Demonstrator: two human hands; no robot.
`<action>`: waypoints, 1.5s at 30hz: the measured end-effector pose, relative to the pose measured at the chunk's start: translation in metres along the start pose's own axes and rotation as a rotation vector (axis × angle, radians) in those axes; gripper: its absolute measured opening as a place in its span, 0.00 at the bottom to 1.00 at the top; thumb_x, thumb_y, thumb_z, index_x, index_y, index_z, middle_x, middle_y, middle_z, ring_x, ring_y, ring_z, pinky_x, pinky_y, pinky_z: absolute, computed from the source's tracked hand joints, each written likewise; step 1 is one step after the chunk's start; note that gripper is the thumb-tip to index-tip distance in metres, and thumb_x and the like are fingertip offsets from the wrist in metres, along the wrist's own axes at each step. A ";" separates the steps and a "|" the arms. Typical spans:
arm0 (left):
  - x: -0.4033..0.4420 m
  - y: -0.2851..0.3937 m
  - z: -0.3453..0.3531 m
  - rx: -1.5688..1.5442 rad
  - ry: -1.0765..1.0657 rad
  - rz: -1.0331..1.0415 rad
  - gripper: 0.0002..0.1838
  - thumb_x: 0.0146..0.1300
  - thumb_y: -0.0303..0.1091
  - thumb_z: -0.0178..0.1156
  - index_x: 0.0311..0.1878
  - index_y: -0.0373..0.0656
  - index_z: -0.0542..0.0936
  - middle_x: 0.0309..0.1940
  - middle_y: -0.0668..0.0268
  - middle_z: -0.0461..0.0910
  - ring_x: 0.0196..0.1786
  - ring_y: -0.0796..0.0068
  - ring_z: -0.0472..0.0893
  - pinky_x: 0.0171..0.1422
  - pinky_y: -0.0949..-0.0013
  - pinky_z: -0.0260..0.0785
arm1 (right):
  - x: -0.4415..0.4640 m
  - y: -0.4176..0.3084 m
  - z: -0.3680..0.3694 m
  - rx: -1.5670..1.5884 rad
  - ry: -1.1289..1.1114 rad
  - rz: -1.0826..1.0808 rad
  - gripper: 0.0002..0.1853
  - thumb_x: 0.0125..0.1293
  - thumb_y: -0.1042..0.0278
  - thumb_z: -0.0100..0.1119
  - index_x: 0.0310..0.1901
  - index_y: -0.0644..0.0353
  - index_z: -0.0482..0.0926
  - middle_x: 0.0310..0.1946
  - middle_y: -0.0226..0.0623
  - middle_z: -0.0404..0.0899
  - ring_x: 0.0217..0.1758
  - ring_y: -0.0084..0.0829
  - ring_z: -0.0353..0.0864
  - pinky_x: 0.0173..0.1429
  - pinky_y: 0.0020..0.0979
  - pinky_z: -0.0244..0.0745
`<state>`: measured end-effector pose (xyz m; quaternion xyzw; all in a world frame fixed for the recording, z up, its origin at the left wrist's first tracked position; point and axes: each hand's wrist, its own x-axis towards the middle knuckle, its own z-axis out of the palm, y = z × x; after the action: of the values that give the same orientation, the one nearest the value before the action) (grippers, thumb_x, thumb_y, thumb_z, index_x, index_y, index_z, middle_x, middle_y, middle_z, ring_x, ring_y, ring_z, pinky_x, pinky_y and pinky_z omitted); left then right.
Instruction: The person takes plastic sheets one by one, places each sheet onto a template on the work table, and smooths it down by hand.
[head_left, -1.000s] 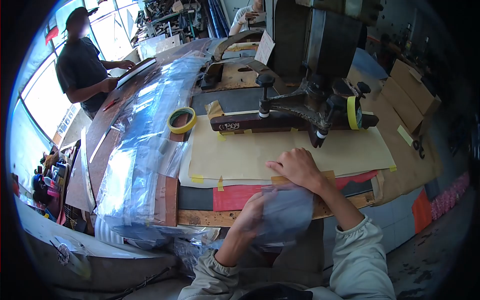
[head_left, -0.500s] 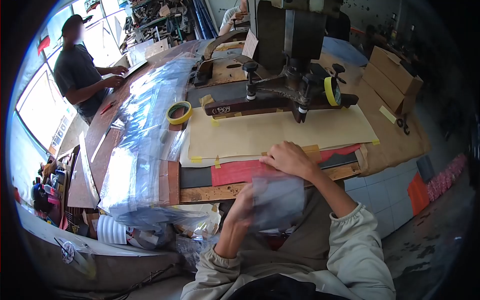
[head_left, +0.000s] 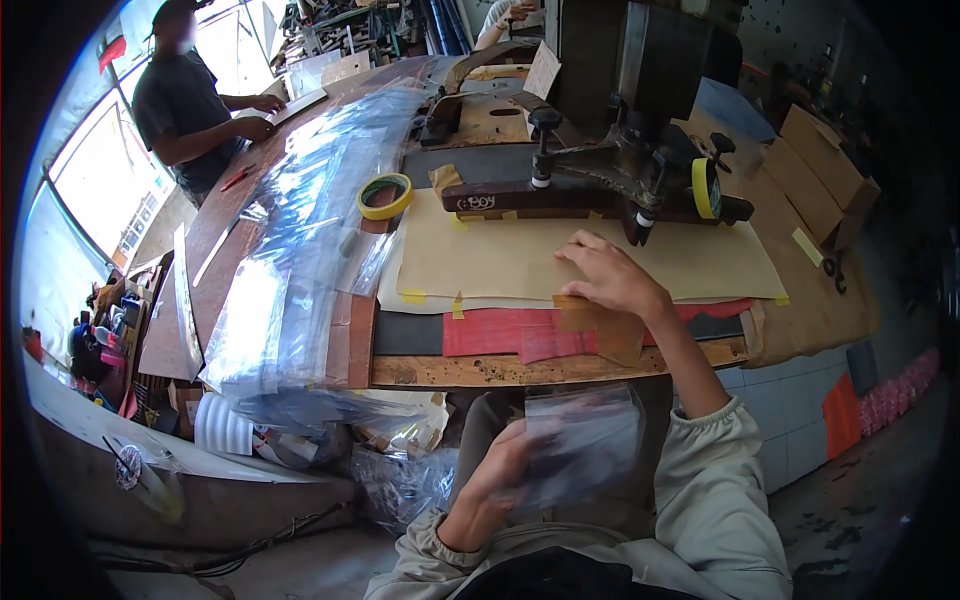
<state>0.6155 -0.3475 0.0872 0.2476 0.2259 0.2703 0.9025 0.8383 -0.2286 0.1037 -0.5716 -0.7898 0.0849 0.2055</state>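
Observation:
In my left hand [head_left: 503, 465] is a clear plastic bag or sheet [head_left: 585, 440], gripped at its left side above my lap and blurred by motion. My right hand [head_left: 612, 275] hovers over the front of a cream sheet [head_left: 500, 255], fingers bent, thumb apart from them. Just under that hand, a tan, partly see-through piece [head_left: 620, 338] overlaps red strips [head_left: 485, 333] along the bench's front edge. Whether the right fingers touch the tan piece is unclear. Behind the cream sheet stands a press with a dark bar [head_left: 580, 203].
A yellow tape roll [head_left: 385, 197] lies left of the press bar; another tape roll [head_left: 706, 188] hangs on the press. Plastic film [head_left: 300, 250] covers the bench's left. Scissors [head_left: 833, 272] and a cardboard box [head_left: 820, 175] are at right. A person [head_left: 185, 110] stands at far left.
My right hand has lifted off the red strips and moved up over the cream sheet. The plastic in my left hand has dropped lower. The whole view has shifted slightly.

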 end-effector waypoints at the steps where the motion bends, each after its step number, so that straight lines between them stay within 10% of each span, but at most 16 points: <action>1: 0.000 0.000 0.002 -0.031 -0.019 0.004 0.20 0.60 0.31 0.47 0.52 0.27 0.69 0.53 0.54 0.70 0.55 0.68 0.71 0.59 0.68 0.63 | 0.003 0.003 -0.001 0.008 -0.023 -0.018 0.20 0.49 0.69 0.60 0.44 0.65 0.71 0.43 0.40 0.69 0.48 0.39 0.70 0.52 0.35 0.66; 10: -0.009 -0.003 0.009 0.167 0.112 0.065 0.23 0.59 0.35 0.50 0.56 0.32 0.68 0.54 0.59 0.70 0.53 0.73 0.70 0.56 0.74 0.62 | 0.019 0.011 0.001 -0.157 -0.213 0.024 0.19 0.46 0.64 0.63 0.39 0.58 0.69 0.33 0.35 0.69 0.40 0.35 0.69 0.45 0.34 0.63; 13: -0.017 -0.014 0.006 0.413 -0.064 0.505 0.22 0.59 0.35 0.51 0.55 0.33 0.69 0.53 0.60 0.71 0.51 0.73 0.71 0.54 0.74 0.63 | 0.021 0.000 -0.013 0.061 -0.320 0.125 0.18 0.46 0.66 0.62 0.41 0.55 0.69 0.31 0.34 0.69 0.44 0.34 0.67 0.49 0.36 0.59; 24: -0.017 -0.006 0.007 0.390 -0.168 0.638 0.22 0.59 0.35 0.51 0.55 0.32 0.69 0.52 0.61 0.71 0.51 0.73 0.71 0.56 0.71 0.64 | -0.032 -0.041 -0.011 -0.151 -0.067 -0.037 0.13 0.50 0.71 0.57 0.40 0.56 0.74 0.38 0.33 0.73 0.51 0.35 0.67 0.52 0.46 0.60; 29: -0.005 0.003 -0.015 0.200 -0.009 0.109 0.19 0.59 0.32 0.50 0.53 0.33 0.70 0.51 0.60 0.71 0.52 0.71 0.71 0.56 0.69 0.64 | -0.061 -0.061 -0.015 -0.159 -0.027 0.024 0.13 0.56 0.67 0.54 0.43 0.61 0.73 0.41 0.38 0.73 0.49 0.37 0.70 0.54 0.41 0.63; 39: -0.008 -0.010 -0.003 0.300 0.060 0.405 0.18 0.58 0.34 0.52 0.49 0.35 0.73 0.44 0.64 0.75 0.45 0.76 0.72 0.51 0.73 0.65 | -0.081 -0.061 0.004 -0.233 0.062 0.095 0.14 0.62 0.70 0.47 0.45 0.71 0.70 0.51 0.48 0.69 0.55 0.42 0.69 0.60 0.35 0.65; 45: 0.004 -0.009 -0.023 0.191 0.300 -0.106 0.16 0.56 0.34 0.51 0.46 0.36 0.74 0.44 0.60 0.75 0.50 0.71 0.72 0.54 0.68 0.64 | -0.085 -0.064 0.018 -0.334 0.107 0.113 0.19 0.60 0.73 0.46 0.52 0.72 0.67 0.54 0.47 0.66 0.60 0.40 0.64 0.62 0.35 0.63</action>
<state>0.6092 -0.3444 0.0639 0.2769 0.3954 0.2334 0.8441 0.7979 -0.3281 0.0918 -0.6451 -0.7474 -0.0666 0.1444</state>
